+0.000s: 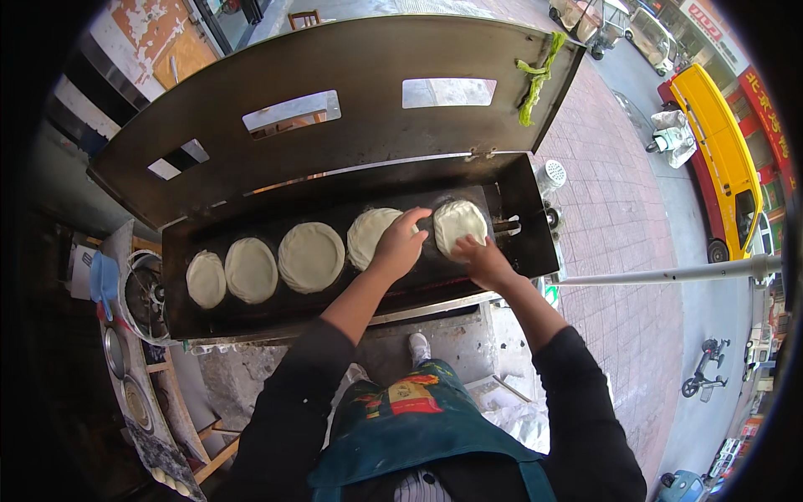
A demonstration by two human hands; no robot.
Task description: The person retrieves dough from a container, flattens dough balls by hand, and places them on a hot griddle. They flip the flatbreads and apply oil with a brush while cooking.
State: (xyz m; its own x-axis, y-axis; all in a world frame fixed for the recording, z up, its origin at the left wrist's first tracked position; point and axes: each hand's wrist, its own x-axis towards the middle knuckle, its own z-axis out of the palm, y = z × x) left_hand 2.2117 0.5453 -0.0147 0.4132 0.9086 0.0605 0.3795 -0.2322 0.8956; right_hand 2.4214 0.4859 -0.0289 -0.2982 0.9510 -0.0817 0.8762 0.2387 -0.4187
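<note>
A row of several flat dough rounds with crimped rims lies on a dark griddle [433, 276] in a metal box. My left hand [400, 246] is above the right side of a large dough round [365, 235], covering part of it. Its thumb and fingers are apart with nothing between them. The fingers of my right hand [486, 263] reach over the near edge of the rightmost dough round [460, 221]; they seem to touch it, and the hand grips nothing. Further left are a wide dough round [312, 257], a narrower one [251, 270] and the leftmost one [206, 279].
The griddle's raised metal lid [370, 56] with cut-out windows stands behind the box, a green cloth strip [536, 81] tied on it. At right, a pole [665, 274] juts outward beside a perforated can [553, 174]. A side table [119, 301] at left holds a blue plastic scoop [103, 279].
</note>
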